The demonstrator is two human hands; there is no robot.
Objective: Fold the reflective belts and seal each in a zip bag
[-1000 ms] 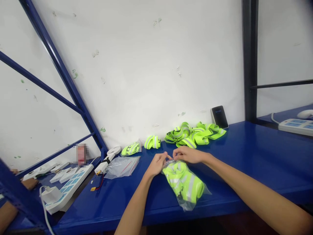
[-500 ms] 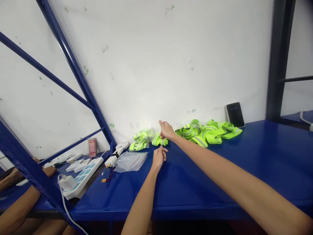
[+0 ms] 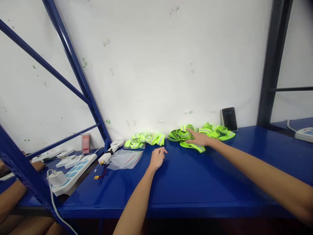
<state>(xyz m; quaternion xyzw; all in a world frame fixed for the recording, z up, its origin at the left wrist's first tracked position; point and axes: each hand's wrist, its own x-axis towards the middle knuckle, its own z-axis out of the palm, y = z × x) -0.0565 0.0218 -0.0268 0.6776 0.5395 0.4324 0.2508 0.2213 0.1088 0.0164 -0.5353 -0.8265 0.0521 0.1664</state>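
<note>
My right hand (image 3: pixel 199 138) lies flat, fingers stretched out, on a loose heap of neon-yellow reflective straps (image 3: pixel 202 133) at the back of the blue shelf (image 3: pixel 195 182). My left hand (image 3: pixel 157 157) rests on the shelf with its fingers loosely apart and nothing in it. To its left is a small stack of clear zip bags (image 3: pixel 124 159). Behind that, against the wall, are bagged and rolled neon straps (image 3: pixel 144 139).
A black power bank (image 3: pixel 229 119) leans on the wall right of the heap. At the left are a small white fan (image 3: pixel 116 143), a white battery with red wires (image 3: pixel 104 160), a white power strip (image 3: pixel 73 171) and blue frame bars (image 3: pixel 80 85). Another person's arm (image 3: pixel 9 195) shows bottom left.
The filled bag that both hands held a second ago now lies against the wall with the others. My right hand has moved from there right onto the loose strap heap. My left hand has come to rest on the shelf.
</note>
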